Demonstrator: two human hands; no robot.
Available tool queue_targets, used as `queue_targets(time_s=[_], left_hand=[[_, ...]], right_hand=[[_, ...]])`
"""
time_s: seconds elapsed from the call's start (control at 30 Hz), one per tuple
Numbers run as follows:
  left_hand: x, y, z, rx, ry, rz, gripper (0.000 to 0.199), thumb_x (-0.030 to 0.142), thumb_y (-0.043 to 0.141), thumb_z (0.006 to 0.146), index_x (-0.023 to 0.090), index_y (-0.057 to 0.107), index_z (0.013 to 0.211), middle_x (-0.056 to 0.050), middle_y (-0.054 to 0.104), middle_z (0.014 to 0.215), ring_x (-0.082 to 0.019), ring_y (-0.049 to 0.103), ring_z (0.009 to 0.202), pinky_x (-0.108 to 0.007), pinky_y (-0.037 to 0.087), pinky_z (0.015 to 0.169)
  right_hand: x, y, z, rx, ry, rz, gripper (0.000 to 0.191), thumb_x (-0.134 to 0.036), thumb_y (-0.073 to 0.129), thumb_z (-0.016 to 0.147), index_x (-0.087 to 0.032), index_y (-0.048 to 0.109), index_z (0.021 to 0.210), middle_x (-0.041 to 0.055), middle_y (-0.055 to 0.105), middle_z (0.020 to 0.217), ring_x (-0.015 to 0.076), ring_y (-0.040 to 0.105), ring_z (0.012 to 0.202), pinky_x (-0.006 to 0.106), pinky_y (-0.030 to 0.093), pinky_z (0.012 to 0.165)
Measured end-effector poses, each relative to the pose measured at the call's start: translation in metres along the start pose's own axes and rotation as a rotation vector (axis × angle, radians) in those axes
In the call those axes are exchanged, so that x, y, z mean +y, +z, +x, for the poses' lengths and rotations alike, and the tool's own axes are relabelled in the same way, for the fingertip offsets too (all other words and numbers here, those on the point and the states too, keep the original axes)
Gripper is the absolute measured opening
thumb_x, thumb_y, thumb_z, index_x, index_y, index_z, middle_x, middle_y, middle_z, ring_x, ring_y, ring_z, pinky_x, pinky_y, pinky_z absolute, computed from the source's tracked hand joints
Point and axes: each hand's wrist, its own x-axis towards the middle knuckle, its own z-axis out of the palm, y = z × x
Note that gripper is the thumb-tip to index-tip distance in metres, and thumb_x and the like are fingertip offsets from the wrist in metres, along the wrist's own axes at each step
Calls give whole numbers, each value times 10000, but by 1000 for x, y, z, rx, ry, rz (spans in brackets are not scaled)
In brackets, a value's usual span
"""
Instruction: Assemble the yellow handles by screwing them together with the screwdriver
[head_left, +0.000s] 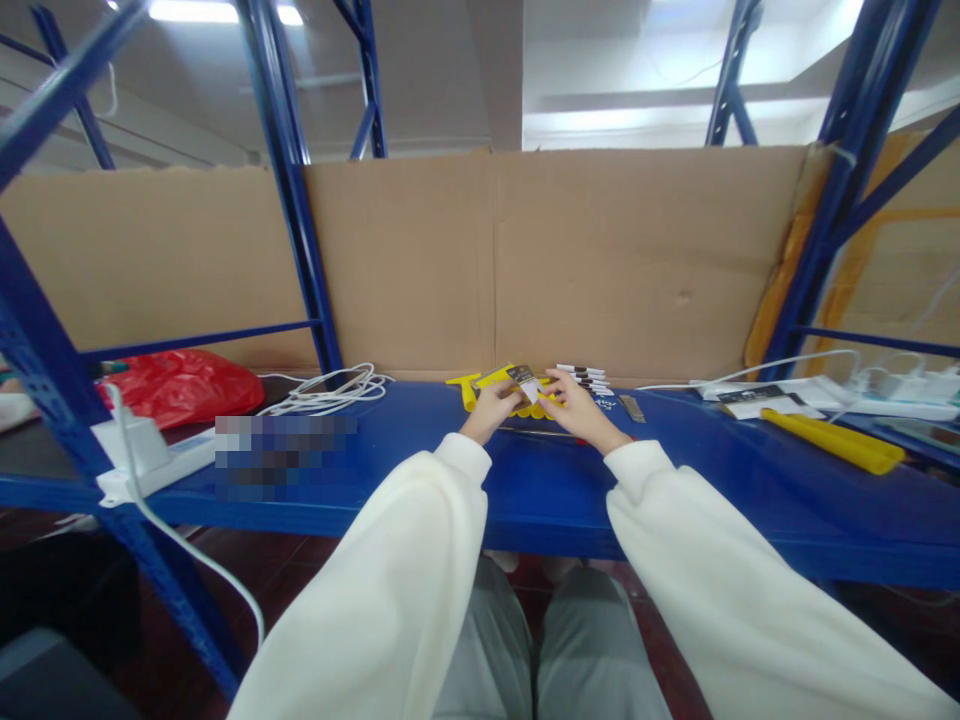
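My left hand (491,408) and my right hand (576,405) meet over the blue shelf (525,480), both in white sleeves. Together they hold a small flat packet (523,381), dark with a white part, pinched between the fingertips of both hands. Under and behind the hands lie yellow plastic pieces (469,385). A short row of thin black and white sticks (583,376) lies just behind my right hand. A small grey flat piece (632,406) lies on the shelf to the right of that hand.
A cardboard wall (525,260) closes the back of the shelf. White cables (330,390) and a red plastic bag (180,385) lie at the left, with a white power strip (150,455) on the edge. A yellow bar (832,440) and white chargers (900,390) lie right. Blue uprights (296,200) stand around.
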Motion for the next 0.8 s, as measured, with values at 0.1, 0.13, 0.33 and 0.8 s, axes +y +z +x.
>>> queue_targets(time_s=[0.1, 0.13, 0.33, 0.8], left_hand=[[3, -4, 0, 31, -75, -37, 160, 177, 735, 685, 157, 748, 843, -45, 780, 846, -209, 740, 787, -371, 586, 846], [3, -5, 0, 45, -90, -51, 152, 163, 724, 689, 156, 744, 840, -41, 778, 833, -202, 739, 767, -363, 588, 833], [5, -3, 0, 146, -172, -109, 184, 144, 672, 721, 164, 737, 892, -24, 758, 745, -188, 724, 690, -326, 591, 717], [14, -4, -1, 319, -222, -334, 233, 188, 623, 701, 166, 692, 922, -39, 741, 774, -175, 715, 733, -233, 546, 602]], right_hand=[[1, -1, 2, 29, 77, 88, 482, -264, 663, 790, -210, 568, 1259, 78, 695, 1083, 156, 655, 760, 353, 564, 805], [0, -1, 2, 34, 122, 118, 453, -267, 656, 797, -214, 581, 1240, 75, 693, 1089, 145, 650, 737, 329, 568, 764], [-12, 1, 1, -31, 443, 217, 296, -190, 674, 777, -194, 651, 1072, 59, 722, 941, 144, 653, 691, 229, 521, 555], [-32, -14, -3, 13, 555, 624, 115, -151, 687, 783, -189, 628, 692, 1, 667, 665, 106, 608, 595, 187, 485, 508]])
